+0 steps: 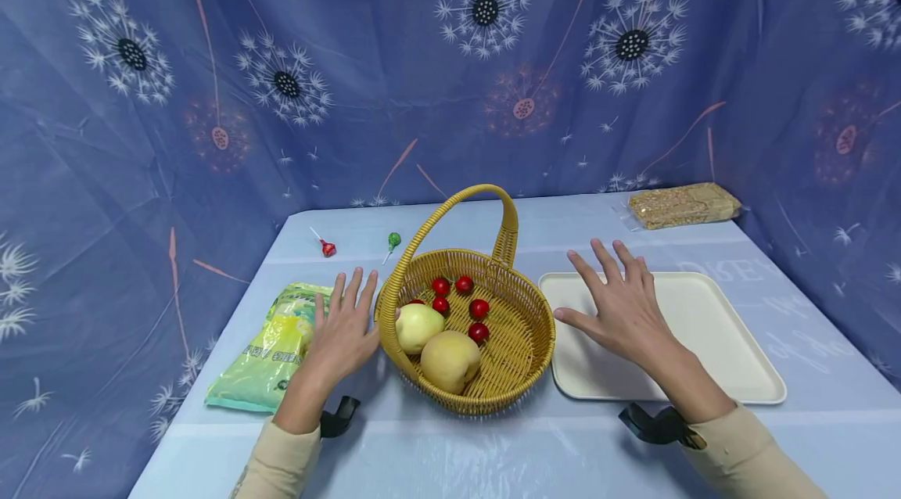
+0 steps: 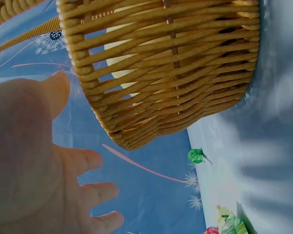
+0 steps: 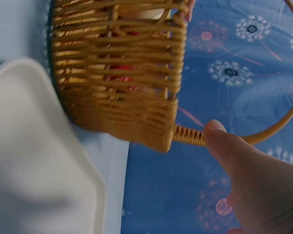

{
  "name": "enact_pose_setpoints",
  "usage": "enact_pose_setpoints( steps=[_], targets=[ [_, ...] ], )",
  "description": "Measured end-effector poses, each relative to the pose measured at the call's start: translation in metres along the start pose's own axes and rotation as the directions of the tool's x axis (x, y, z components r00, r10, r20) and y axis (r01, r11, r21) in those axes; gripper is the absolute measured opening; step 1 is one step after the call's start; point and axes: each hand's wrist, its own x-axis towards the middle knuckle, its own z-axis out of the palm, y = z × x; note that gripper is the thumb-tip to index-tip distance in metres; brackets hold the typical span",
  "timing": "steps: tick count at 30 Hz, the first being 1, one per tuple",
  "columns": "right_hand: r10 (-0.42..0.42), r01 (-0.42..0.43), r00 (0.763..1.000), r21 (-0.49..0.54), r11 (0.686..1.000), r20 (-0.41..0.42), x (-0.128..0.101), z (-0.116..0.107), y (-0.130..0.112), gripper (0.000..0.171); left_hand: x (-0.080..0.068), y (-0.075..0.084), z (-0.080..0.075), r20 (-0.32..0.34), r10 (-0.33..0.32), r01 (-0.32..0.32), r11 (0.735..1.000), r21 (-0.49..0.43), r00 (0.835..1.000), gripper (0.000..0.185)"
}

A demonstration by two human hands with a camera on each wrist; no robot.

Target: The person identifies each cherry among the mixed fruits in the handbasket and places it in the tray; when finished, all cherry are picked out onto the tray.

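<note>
The basket [image 1: 517, 335] was woven in golden yellow, handle and all. Inside it lay small glossy red fruits [image 1: 479, 308], a pale yellow-green fruit [image 1: 418, 327] and a tan-yellow one [image 1: 450, 360]. The tray [image 1: 732, 350] was plain cream. The bag [image 1: 271, 350] showed light green and yellow print. Two lollipops lay apart — one red [image 1: 328, 249], one green [image 1: 394, 240]. The packet [image 1: 683, 205] was clear over a sandy brown filling. The worktop [image 1: 493, 444] was pale blue; the cloth [image 1: 394, 77] behind was deeper blue, patterned with white dandelion heads — dark-centred — and pinkish stems. The sleeves [image 1: 746, 452] were beige.
</note>
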Motion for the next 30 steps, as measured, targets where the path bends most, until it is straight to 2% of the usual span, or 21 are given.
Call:
enact_pose_setpoints(
  steps=[9, 18, 30],
  targets=[
    [-0.05, 0.048, 0.998, 0.047, 0.998, 0.029, 0.011, -0.008, -0.016, 0.086, -0.004, 0.0, -0.002, -0.021, 0.016, -0.017, 0.999, -0.05, 1.0, 0.072],
    [-0.106, 0.105, 0.994, 0.099, 0.99, 0.007, 0.02, -0.008, -0.032, 0.081, -0.01, -0.001, -0.002, -0.059, 0.047, -0.053, 0.993, -0.101, 0.997, 0.064],
    [-0.231, 0.232, 0.973, 0.132, 0.964, -0.021, 0.029, -0.002, -0.05, 0.075, -0.014, -0.004, 0.001, -0.115, 0.087, -0.101, 0.987, -0.127, 0.99, 0.062]
  ],
)
